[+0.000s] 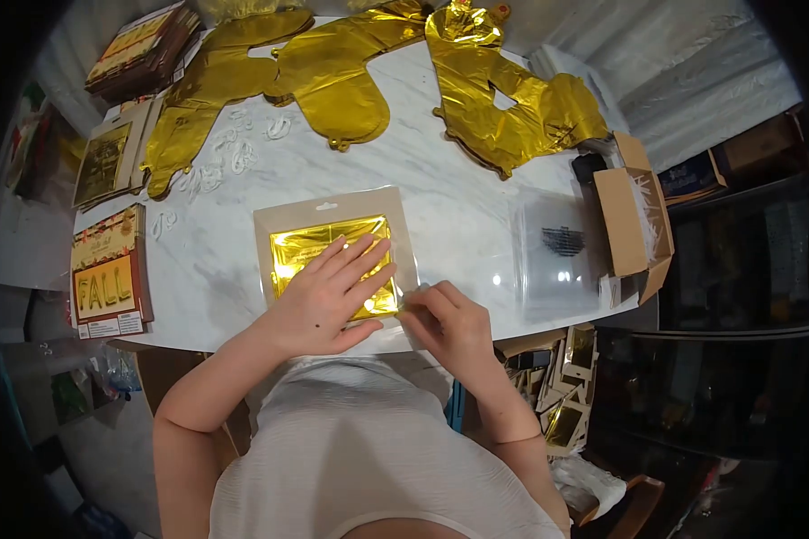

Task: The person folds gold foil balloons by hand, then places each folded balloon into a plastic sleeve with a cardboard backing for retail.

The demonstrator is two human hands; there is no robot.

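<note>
In front of me on the table lies a clear plastic bag [403,205] with a hang hole and a folded gold foil balloon [307,235] inside it. My left hand [319,301] rests flat across the foil, fingers stretched out and slightly apart. At the bag's lower right edge, my right hand [449,328] has thumb and fingertips pinched together on the plastic. The exact bit between those fingertips is too small to make out.
Large gold foil balloons [333,85] lie along the back, near white string bundles [241,154]. At left are printed FALL cards [108,278] and further stacks [144,49]. Clear bags [557,260] and an open cardboard box [622,211] stand right. Packed pieces [566,422] fill a container below the table.
</note>
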